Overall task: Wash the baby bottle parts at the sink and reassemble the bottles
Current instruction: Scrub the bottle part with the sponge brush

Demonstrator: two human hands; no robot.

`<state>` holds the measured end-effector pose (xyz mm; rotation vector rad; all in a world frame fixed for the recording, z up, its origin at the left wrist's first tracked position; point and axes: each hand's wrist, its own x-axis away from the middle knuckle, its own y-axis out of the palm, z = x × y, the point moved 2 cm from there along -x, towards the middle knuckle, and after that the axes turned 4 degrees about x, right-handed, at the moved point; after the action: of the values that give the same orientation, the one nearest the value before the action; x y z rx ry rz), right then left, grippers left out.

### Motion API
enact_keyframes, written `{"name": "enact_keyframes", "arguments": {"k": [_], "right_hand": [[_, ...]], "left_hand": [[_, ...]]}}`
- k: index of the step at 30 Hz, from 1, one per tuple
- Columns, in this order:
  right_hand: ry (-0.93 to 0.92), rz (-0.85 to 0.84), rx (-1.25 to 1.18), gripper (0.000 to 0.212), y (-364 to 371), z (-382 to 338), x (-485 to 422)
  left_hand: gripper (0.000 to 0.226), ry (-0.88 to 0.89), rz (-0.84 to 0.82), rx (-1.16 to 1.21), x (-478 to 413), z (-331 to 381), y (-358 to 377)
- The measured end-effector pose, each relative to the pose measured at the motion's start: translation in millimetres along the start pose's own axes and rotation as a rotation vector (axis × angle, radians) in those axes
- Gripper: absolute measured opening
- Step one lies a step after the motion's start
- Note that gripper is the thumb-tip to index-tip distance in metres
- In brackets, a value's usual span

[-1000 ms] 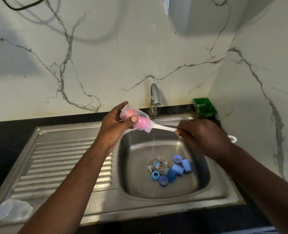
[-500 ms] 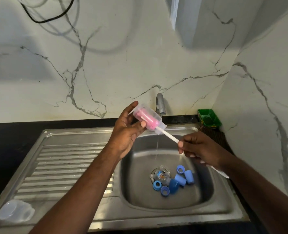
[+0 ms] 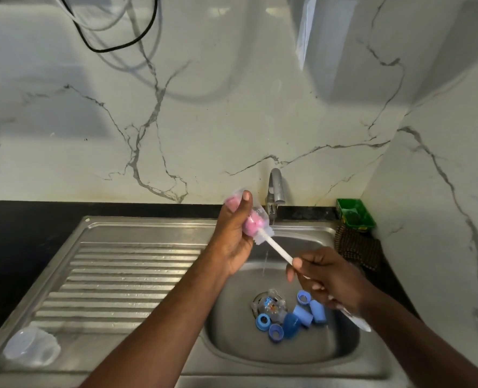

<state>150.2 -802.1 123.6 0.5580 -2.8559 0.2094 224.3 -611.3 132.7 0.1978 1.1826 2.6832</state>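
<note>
Scrubbing, by the look; left hand [image 3: 233, 242] is gripping the bottle [image 3: 261, 217] just left of the tap [image 3: 275, 189]; its mouth is pointing down-right along the brush handle [image 3: 279, 249], which right hand [image 3: 327, 275] is pinching below the tap.

White marble wall [image 3: 232, 121], grey veins. Black desk [image 3: 22, 219]. Grey steel sink [image 3: 148, 229], drainboard [image 3: 120, 281] ribbed in parallel lines. Chrome tap [image 3: 275, 189]. Brush [image 3: 278, 247]: pink head, white handle. Clear bottle [image 3: 261, 217]. Blue caps [image 3: 302, 316], light and darker shades. Green tray [image 3: 354, 214]. Brown cloth [image 3: 356, 247], dark stripes. Black cable [image 3: 114, 44]. Clear whitish cup [image 3: 32, 347].
</note>
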Motion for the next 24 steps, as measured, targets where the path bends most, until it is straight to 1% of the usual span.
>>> {"name": "enact_keyframes", "arguments": {"k": [3, 6, 8, 9, 11, 13, 14, 17, 19, 21, 22, 23, 24], "right_hand": [[-0.001, -0.071, -0.061, 0.036, 3, 0, 3], [0.044, -0.151, -0.216, 0.037, 6, 3, 4], [0.072, -0.175, -0.306, 0.037, 7, 4, 4], [0.074, -0.176, -0.323, 0.038, 6, 5, 3], [0.064, -0.153, -0.313, 0.039, 5, 5, 3], [0.050, -0.117, -0.258, 0.041, 3, 7, 3], [0.046, -0.096, -0.212, 0.041, 1, 8, 4], [0.060, -0.030, -0.115, 0.039, -3, 7, 3], [0.085, -0.012, -0.101, 0.038, -4, 8, 2], [0.101, -0.028, -0.116, 0.039, -2, 9, 2], [0.103, -0.048, -0.127, 0.040, -1, 9, 0], [0.106, -0.066, -0.143, 0.040, 1, 9, 0], [0.113, -0.085, -0.162, 0.039, 3, 9, -1]], "left_hand": [[0.053, 0.011, -0.133, 0.061, 4, 2, 0], [0.054, 0.029, -0.256, 0.179, 4, 4, -4], [0.063, 0.046, -0.301, 0.212, 2, 3, -3], [0.070, 0.058, -0.274, 0.202, 0, 3, -3], [0.084, 0.071, -0.130, 0.125, -4, 3, -7], [0.090, 0.103, 0.005, 0.017, -5, 2, -14], [0.087, 0.126, 0.038, -0.021, -4, 2, -17], [0.056, 0.124, 0.035, -0.074, 3, 4, -19], [0.041, 0.095, 0.026, -0.081, 6, 4, -17], [0.028, 0.051, 0.006, -0.045, 9, 3, -11], [0.024, 0.038, -0.006, -0.043, 10, 3, -7], [0.026, 0.043, 0.001, -0.079, 11, 3, -1], [0.036, 0.061, 0.021, -0.133, 11, 3, 4]]}}
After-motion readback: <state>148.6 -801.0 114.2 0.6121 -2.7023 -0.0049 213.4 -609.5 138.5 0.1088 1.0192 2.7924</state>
